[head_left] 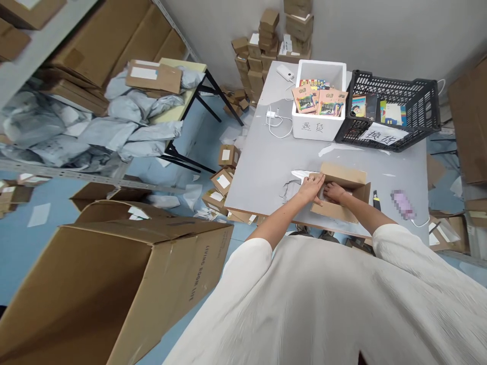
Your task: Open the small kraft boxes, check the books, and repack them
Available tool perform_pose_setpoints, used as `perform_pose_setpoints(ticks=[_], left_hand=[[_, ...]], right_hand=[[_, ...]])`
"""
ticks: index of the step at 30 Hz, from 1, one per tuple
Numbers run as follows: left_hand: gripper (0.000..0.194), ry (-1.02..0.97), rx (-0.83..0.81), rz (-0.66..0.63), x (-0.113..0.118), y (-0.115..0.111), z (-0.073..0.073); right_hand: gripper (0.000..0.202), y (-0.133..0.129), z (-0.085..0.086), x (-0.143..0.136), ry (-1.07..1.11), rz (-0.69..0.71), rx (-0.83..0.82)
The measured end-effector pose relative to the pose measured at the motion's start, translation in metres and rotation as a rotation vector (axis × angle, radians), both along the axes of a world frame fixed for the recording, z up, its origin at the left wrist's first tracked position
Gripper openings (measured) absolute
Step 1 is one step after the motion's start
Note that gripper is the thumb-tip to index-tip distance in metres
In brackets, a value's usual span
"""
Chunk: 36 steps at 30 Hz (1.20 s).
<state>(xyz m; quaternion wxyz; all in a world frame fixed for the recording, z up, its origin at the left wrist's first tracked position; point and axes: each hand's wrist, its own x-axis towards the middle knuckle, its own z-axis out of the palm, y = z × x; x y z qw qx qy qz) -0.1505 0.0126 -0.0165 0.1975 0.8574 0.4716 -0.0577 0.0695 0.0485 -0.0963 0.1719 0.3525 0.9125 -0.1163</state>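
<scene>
A small open cardboard box lies near the table's front edge with its flaps spread out. My left hand grips the box at its left side, thumb toward the front flap. Inside the box is my right hand, its fingers curled and partly hidden; what they hold I cannot make out. Grey plastic wrapping and a white piece lie just left of my left hand. To the right of the box rests a yellow and black box cutter.
At the table's back stand a white foam box with booklets and a black plastic crate with books. A blurred-out phone lies right. A large open carton stands on the floor at left, near shelves of grey parcels.
</scene>
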Motion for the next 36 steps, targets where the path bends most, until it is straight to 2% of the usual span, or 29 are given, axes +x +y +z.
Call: perform_pose_setpoints(ticks=[6,15,19,23,27,31,34,36], left_hand=[[0.167,0.004,-0.004,0.001,0.0,-0.001,0.001],[0.159,0.013,-0.003,0.009,0.001,-0.002,0.008],[0.161,0.032,-0.016,0.016,0.005,-0.003,0.012],[0.161,0.051,-0.005,0.027,0.006,-0.003,0.016],[0.161,0.078,-0.015,0.036,0.008,-0.002,0.022],[0.16,0.132,-0.015,0.045,0.015,-0.002,0.028],[0.156,0.172,-0.003,0.05,0.02,-0.004,0.03],[0.154,0.191,0.002,0.051,0.022,-0.005,0.031]], right_hand=[[0.03,-0.003,0.01,-0.008,-0.046,0.037,0.034],[0.033,-0.024,0.048,0.001,-0.111,0.082,0.09],[0.027,-0.021,0.073,0.0,-0.178,0.041,0.124],[0.03,-0.017,0.111,0.006,-0.127,0.012,0.198],[0.031,-0.013,0.154,0.037,0.024,-0.17,0.263],[0.021,0.001,0.19,0.101,0.34,-0.495,0.305],[0.018,0.01,0.2,0.158,0.657,-0.75,0.36],[0.015,0.011,0.194,0.192,0.823,-0.955,0.408]])
